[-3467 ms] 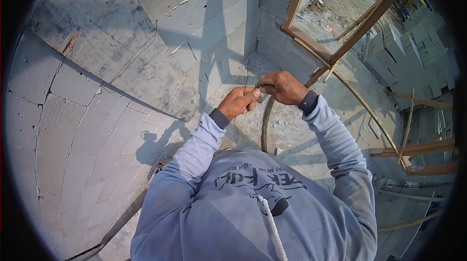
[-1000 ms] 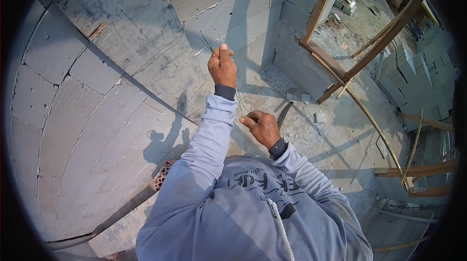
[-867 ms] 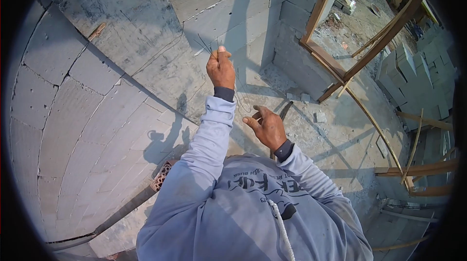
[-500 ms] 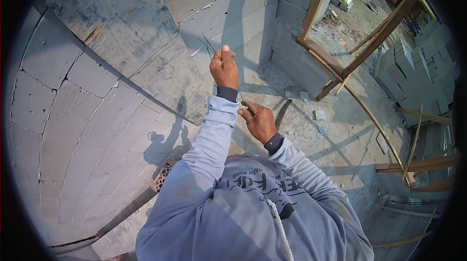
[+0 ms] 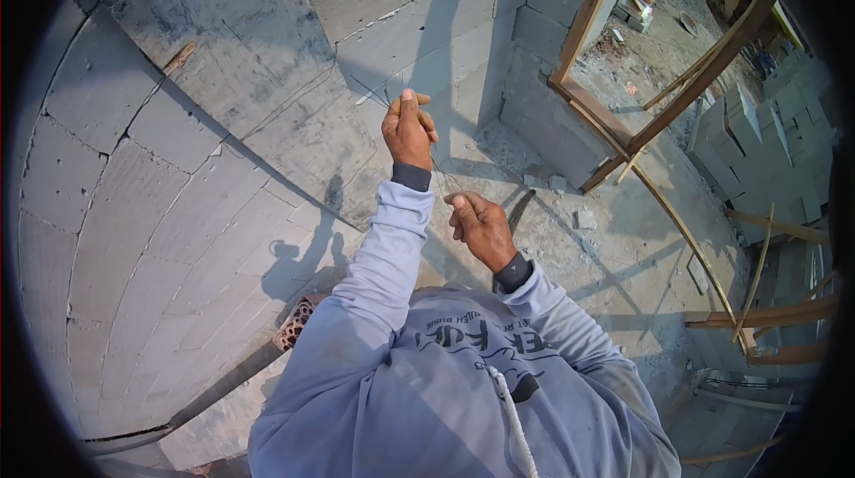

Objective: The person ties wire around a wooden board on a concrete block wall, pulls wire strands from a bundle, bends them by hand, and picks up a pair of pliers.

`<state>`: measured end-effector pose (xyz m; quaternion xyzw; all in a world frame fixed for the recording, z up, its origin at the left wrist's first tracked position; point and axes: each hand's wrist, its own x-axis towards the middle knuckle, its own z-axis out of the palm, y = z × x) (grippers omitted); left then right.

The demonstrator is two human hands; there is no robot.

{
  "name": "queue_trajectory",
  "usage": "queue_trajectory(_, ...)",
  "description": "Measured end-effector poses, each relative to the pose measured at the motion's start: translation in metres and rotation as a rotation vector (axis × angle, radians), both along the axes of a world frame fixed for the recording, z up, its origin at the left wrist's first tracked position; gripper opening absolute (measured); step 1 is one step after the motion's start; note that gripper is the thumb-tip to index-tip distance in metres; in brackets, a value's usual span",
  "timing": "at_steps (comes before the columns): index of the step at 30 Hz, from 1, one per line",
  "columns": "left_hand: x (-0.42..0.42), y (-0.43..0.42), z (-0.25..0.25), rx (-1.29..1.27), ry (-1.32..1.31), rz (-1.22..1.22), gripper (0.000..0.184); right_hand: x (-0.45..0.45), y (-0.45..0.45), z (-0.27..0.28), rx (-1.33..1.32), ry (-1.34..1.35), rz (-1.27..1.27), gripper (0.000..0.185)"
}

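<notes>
Thin dark wires (image 5: 370, 91) stick out up and to the left from my left hand (image 5: 409, 129), whose thumb and fingers are pinched on them. The lower part of the wires (image 5: 436, 172) hangs down past my left wrist. Below and to the right, my right hand (image 5: 482, 230) is closed, thumb against the fingers, at the lower end of the wires. Both hands are held out in front of the grey hoodie (image 5: 463, 389), apart from each other.
A block wall (image 5: 160, 211) curves along the left, beside a stained grey board (image 5: 240, 42). A wooden frame (image 5: 614, 126) stands at the upper right, with stacked blocks (image 5: 757, 135) beyond. Rubble (image 5: 583, 218) lies on the floor.
My hands have parted from their earlier meeting point, the left going up and left, the right down. Since then my right hand has opened off the wires and closed at them again.
</notes>
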<state>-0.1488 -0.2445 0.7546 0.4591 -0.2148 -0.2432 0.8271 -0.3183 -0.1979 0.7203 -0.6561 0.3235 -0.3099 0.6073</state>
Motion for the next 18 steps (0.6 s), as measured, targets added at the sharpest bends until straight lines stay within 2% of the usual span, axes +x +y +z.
queue_trajectory(6, -0.011, 0.007, 0.009, 0.076, 0.007, -0.104, 0.042, -0.008, -0.010, -0.005, 0.109, 0.082, 0.052, 0.032)
queue_trajectory(12, -0.011, -0.001, -0.009, 0.107, -0.115, 0.007, 0.041, -0.010, -0.003, -0.003, 0.296, -0.084, 0.126, 0.024)
queue_trajectory(18, -0.016, 0.002, -0.008, 0.045, 0.083, -0.029, 0.042, -0.013, -0.005, 0.007, 0.549, -0.145, 0.175, 0.028)
